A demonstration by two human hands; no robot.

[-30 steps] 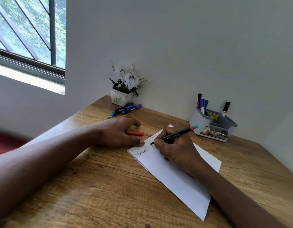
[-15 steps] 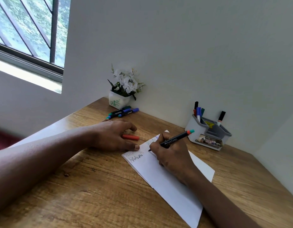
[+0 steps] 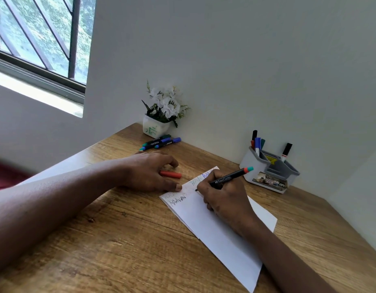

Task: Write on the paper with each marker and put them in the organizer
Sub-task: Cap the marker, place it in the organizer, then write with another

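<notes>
change: between the earlier frames and this one the right hand [image 3: 225, 199] has crept slightly along the written line; left hand, cap and organizer lie as before.
view: head, the only one.
marker [image 3: 229, 177]: light, rigid, smooth barrel, probably a bit slick. Best held low near the tip for writing, mid-barrel for dropping into a slot. The tip meets the paper near its far edge.
paper [image 3: 221, 235]: thin and floppy, likely to slide on the wooden table [image 3: 119, 240]. Needs pinning, not gripping.
right hand pose: fingers curled in a pen pinch round the lower barrel, heel resting on the paper, marker's tail slanting up toward the organizer [image 3: 249, 163].
left hand [image 3: 149, 172]: fingers loosely spread and arched, thumb tip pressing the paper's near corner.
red cap [image 3: 171, 174]: on the table at the left fingers; held or not, cannot tell.
remaining: spare markers [image 3: 159, 142] lie by the flower pot [image 3: 155, 129].
</notes>
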